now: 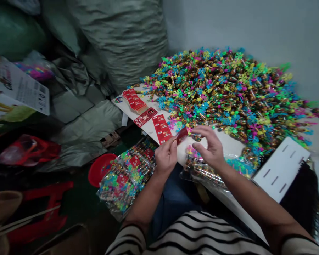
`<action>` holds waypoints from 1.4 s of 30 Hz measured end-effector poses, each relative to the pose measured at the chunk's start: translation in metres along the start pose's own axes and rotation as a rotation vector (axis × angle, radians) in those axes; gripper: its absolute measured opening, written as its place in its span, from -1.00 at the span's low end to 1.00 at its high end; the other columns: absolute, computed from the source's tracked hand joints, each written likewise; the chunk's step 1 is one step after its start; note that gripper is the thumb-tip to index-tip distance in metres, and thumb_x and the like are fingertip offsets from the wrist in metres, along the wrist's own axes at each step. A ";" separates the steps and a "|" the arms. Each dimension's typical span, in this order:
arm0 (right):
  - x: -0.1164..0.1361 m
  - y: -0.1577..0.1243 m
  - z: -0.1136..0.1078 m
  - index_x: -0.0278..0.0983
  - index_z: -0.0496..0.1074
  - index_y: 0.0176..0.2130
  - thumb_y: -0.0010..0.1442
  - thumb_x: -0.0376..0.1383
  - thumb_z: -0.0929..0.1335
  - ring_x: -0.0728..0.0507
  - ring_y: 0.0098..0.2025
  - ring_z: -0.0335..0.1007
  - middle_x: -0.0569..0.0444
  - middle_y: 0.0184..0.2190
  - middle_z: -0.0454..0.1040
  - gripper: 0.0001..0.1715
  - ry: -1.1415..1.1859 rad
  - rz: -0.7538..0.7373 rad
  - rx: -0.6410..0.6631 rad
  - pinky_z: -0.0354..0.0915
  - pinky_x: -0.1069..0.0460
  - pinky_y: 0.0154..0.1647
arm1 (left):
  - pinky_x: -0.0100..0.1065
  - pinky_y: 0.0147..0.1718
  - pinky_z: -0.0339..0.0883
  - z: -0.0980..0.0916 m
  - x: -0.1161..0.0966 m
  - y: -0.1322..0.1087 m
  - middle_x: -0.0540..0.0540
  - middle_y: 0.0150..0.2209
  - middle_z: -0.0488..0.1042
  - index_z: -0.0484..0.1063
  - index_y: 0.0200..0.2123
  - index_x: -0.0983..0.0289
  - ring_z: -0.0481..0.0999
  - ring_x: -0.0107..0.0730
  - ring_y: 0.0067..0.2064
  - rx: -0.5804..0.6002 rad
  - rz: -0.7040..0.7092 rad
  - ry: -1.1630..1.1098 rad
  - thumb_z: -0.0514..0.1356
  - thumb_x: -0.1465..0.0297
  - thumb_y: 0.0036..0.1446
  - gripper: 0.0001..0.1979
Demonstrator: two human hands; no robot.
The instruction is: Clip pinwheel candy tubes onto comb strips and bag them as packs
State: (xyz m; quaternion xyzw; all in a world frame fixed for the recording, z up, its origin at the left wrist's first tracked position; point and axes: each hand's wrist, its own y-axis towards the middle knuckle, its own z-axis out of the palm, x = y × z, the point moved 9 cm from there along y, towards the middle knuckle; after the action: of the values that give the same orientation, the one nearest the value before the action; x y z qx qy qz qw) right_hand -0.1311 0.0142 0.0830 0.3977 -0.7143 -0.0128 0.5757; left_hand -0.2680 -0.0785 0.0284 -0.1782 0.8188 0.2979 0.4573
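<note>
In my left hand (167, 157) is a small red card (182, 135), pinched between thumb and fingers above the table's front edge. Close to its right, my right hand (210, 147) has thumb and fingers apart, with nothing seen between them. Beneath that hand a clear plastic bag (202, 170) of colourful small toys lies at the table edge. A strip of red printed cards (161, 129) rests just beyond my left hand. Behind both hands rises a big heap of small toys (223, 88) with bright wheel-shaped tops and brownish tube bodies.
A stack of red card strips (134, 100) and a red-cased phone (145, 117) lie at the table's left. Filled bags (126, 177) are piled left of my legs beside a red basin (97, 170). A slotted white board (281, 168) lies right. Large sacks (122, 39) stand behind.
</note>
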 end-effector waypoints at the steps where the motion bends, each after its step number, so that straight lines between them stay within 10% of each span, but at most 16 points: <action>1: 0.004 -0.002 -0.014 -0.21 0.42 0.00 0.12 -0.03 0.41 -0.21 0.05 0.36 -0.10 0.00 0.44 -0.50 -0.027 0.004 -0.021 0.33 -0.10 -0.03 | -0.18 -0.14 0.45 0.000 -0.006 -0.005 0.10 -0.27 0.60 0.57 -0.22 0.16 0.59 -0.19 -0.22 0.024 -0.072 -0.089 0.06 0.16 0.23 -0.67; 7: -0.019 -0.041 -0.052 -0.22 0.34 -0.06 0.20 -0.13 0.38 -0.01 -0.44 0.43 0.18 -0.47 0.50 -0.65 0.239 0.268 -0.048 0.34 0.08 -0.37 | -0.27 -0.35 0.48 0.061 -0.030 -0.033 0.05 -0.41 0.58 0.57 -0.35 0.25 0.57 -0.24 -0.38 0.353 -0.423 -0.641 0.32 0.12 -0.06 -0.68; 16: -0.046 -0.114 -0.110 -0.25 0.52 -0.25 0.15 -0.18 0.41 -0.05 -0.37 0.47 0.05 -0.30 0.58 -0.80 0.027 0.324 -0.148 0.40 0.05 -0.31 | -0.34 -0.32 0.40 0.154 -0.034 -0.079 0.08 -0.42 0.58 0.54 -0.34 0.37 0.54 -0.36 -0.42 0.721 -0.729 -0.893 0.45 0.24 -0.26 -0.59; 29: -0.025 -0.102 -0.143 -0.22 0.55 -0.17 0.15 -0.22 0.42 -0.08 -0.32 0.53 0.06 -0.31 0.61 -0.78 -0.163 0.121 -0.102 0.44 0.01 -0.20 | -0.26 -0.14 0.37 0.169 -0.089 -0.041 0.17 -0.21 0.61 0.58 -0.15 0.32 0.56 -0.24 -0.18 1.040 -0.323 -0.612 0.34 0.18 -0.03 -0.59; 42: -0.030 -0.094 -0.130 -0.22 0.58 -0.27 0.16 -0.23 0.42 -0.05 -0.37 0.48 0.05 -0.38 0.59 -0.85 -0.102 0.147 -0.046 0.37 0.05 -0.35 | -0.39 -0.31 0.35 0.163 -0.085 -0.038 0.15 -0.32 0.59 0.60 -0.28 0.36 0.51 -0.34 -0.30 0.807 -0.115 -0.464 0.24 0.15 0.09 -0.63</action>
State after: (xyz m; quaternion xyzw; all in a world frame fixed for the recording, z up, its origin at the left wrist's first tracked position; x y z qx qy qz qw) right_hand 0.0299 0.0251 0.0580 0.3296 -0.7695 -0.0073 0.5469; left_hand -0.0984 0.0002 0.0227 0.0402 0.7340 -0.0385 0.6769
